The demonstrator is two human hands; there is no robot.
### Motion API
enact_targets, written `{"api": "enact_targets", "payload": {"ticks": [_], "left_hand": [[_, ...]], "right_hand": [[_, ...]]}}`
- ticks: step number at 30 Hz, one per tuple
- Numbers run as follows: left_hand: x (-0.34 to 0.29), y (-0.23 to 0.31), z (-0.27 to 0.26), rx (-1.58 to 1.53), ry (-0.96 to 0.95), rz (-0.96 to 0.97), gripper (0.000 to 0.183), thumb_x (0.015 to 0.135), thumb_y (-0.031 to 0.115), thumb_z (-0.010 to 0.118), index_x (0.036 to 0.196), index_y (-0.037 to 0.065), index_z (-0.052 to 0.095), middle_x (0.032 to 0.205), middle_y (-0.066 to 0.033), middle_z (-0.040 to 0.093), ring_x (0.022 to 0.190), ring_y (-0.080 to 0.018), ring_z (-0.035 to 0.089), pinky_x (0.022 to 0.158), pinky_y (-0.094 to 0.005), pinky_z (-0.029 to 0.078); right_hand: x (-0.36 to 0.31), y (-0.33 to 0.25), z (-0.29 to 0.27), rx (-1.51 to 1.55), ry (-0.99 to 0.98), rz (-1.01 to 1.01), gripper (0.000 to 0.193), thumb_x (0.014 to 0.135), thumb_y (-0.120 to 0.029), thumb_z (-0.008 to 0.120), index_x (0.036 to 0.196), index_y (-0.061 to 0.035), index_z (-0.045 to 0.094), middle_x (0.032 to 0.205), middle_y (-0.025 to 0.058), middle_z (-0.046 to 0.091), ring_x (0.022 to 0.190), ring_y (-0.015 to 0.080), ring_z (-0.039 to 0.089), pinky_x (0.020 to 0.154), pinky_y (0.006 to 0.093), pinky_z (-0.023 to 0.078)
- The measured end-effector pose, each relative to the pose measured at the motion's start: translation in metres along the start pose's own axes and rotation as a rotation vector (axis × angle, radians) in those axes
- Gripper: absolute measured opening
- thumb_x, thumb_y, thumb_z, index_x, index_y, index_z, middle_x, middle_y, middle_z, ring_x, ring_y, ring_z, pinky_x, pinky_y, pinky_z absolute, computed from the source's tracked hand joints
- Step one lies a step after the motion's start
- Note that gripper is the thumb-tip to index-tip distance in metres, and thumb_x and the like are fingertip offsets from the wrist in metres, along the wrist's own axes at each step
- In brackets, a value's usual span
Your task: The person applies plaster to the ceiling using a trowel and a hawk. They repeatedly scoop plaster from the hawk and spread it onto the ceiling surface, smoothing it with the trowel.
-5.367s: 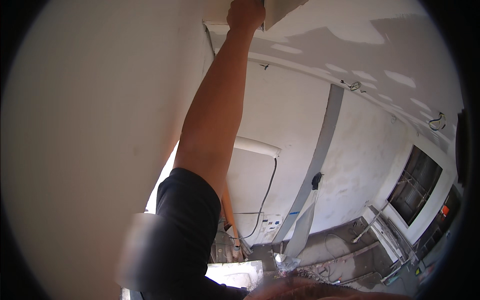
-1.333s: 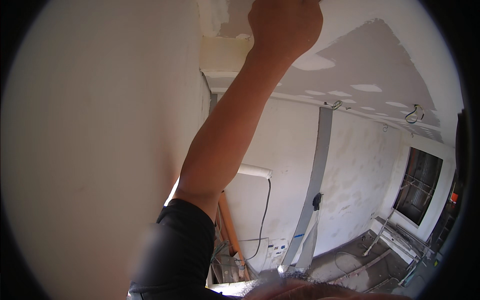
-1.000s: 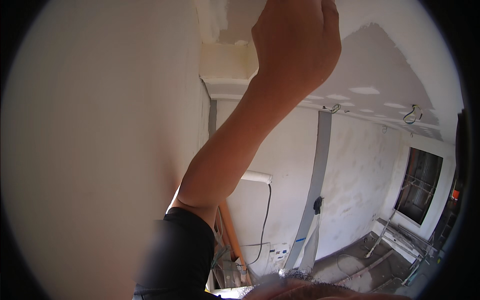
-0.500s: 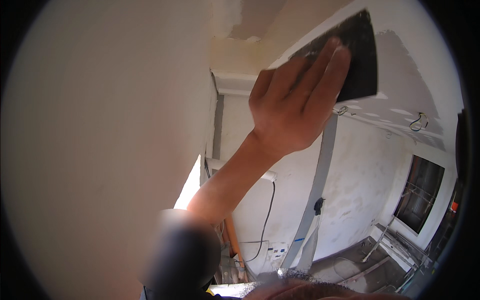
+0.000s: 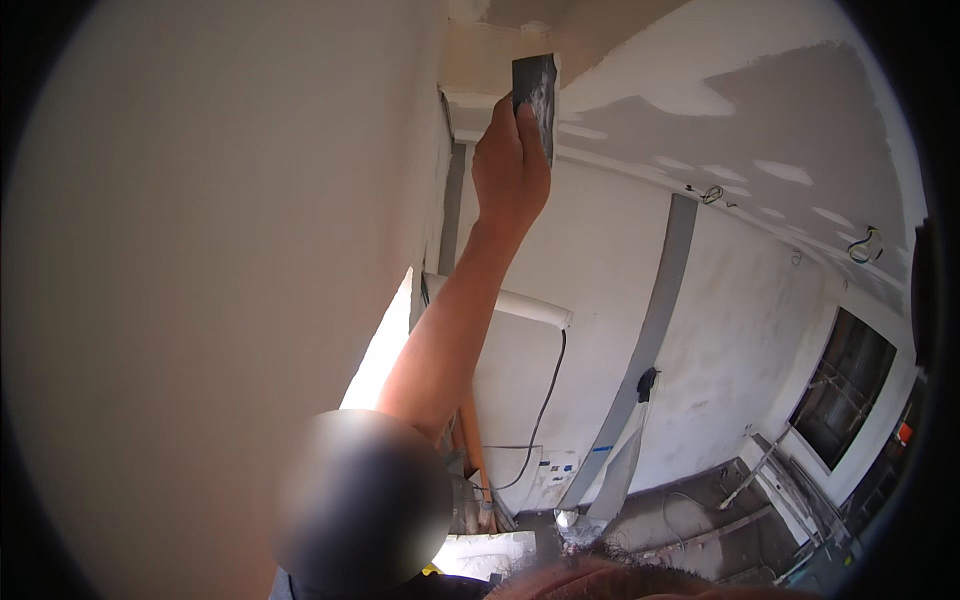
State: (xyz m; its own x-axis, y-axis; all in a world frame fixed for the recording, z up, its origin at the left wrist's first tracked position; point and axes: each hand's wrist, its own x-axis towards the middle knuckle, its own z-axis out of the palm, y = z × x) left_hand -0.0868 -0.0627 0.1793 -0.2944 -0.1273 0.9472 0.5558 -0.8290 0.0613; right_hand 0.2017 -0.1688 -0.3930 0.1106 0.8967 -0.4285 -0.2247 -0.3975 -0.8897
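Note:
My left hand (image 5: 512, 175) is raised at arm's length, closed around a wide dark filling knife (image 5: 540, 95) with whitish smears on its face. The blade points up, seen partly edge-on, and stands in front of the upper wall corner and ceiling edge. Whether it touches a surface I cannot tell. Beside my arm, a pale smooth wall (image 5: 220, 250) fills the left side. A patchily filled ceiling (image 5: 640, 140) slopes away to the right. The upper arm is lost in a blur, and my right hand is out of the picture.
Loose wires (image 5: 865, 245) hang from the ceiling. A white pipe (image 5: 530, 308) with a black cable sticks out behind my forearm. Orange pipes (image 5: 472, 440) stand below. A grey strip (image 5: 640, 350) runs up the far wall. Boards and rails lie near the window (image 5: 845, 385).
My left hand has swung left and away from me with the filling knife. The knife has turned from a broad view to nearly edge-on. The view has shifted slightly.

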Motion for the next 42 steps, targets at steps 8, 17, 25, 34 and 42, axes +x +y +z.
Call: {"api": "enact_targets", "payload": {"ticks": [8,17,25,34,42], "left_hand": [[0.028,-0.048,0.016,0.074,-0.001,-0.101,0.035,0.108,0.026,0.041,0.117,-0.002,0.059,0.096,-0.0259,0.071,0.091,-0.046,0.069,0.08,-0.0519,0.053],[0.032,-0.088,0.037,0.105,-0.032,-0.206,0.036,0.107,0.029,0.041,0.113,0.0,0.061,0.1,-0.0254,0.071,0.095,-0.0473,0.068,0.083,-0.0547,0.052],[0.041,-0.101,0.052,0.25,-0.068,-0.146,0.035,0.106,0.029,0.043,0.119,0.002,0.06,0.106,-0.0255,0.072,0.099,-0.0476,0.068,0.086,-0.0561,0.053],[0.049,-0.101,0.07,0.358,-0.143,-0.192,0.038,0.106,0.032,0.043,0.125,0.003,0.059,0.111,-0.0251,0.071,0.104,-0.0467,0.068,0.089,-0.0571,0.053],[-0.03,-0.098,0.027,-0.506,-0.021,-0.596,0.025,0.108,0.025,0.049,0.109,0.001,0.058,0.097,-0.0079,0.064,0.087,-0.0183,0.063,0.077,-0.0391,0.049]], "right_hand": [[0.056,0.046,-0.029,0.208,-0.18,0.034,0.028,0.097,-0.042,0.064,0.086,-0.0179,0.055,0.058,-0.0032,0.049,0.039,0.0123,0.045,0.035,0.0298,0.034],[0.079,0.068,-0.038,0.385,-0.303,-0.06,0.022,0.101,-0.031,0.059,0.111,-0.0114,0.056,0.072,0.0009,0.054,0.051,0.0159,0.053,0.044,0.0334,0.045],[0.07,0.064,-0.036,0.385,-0.286,-0.087,0.02,0.101,-0.03,0.06,0.109,-0.0119,0.056,0.073,0.001,0.055,0.051,0.0156,0.053,0.043,0.0331,0.046],[0.161,0.138,-0.078,0.424,-0.348,0.079,0.021,0.1,-0.031,0.061,0.107,-0.0122,0.056,0.074,0.0009,0.056,0.05,0.0155,0.052,0.043,0.0334,0.045],[0.02,0.001,-0.02,0.358,-0.277,-0.215,0.03,0.1,-0.038,0.058,0.109,-0.0098,0.056,0.073,0.0021,0.055,0.047,0.016,0.051,0.041,0.0326,0.043]]}}
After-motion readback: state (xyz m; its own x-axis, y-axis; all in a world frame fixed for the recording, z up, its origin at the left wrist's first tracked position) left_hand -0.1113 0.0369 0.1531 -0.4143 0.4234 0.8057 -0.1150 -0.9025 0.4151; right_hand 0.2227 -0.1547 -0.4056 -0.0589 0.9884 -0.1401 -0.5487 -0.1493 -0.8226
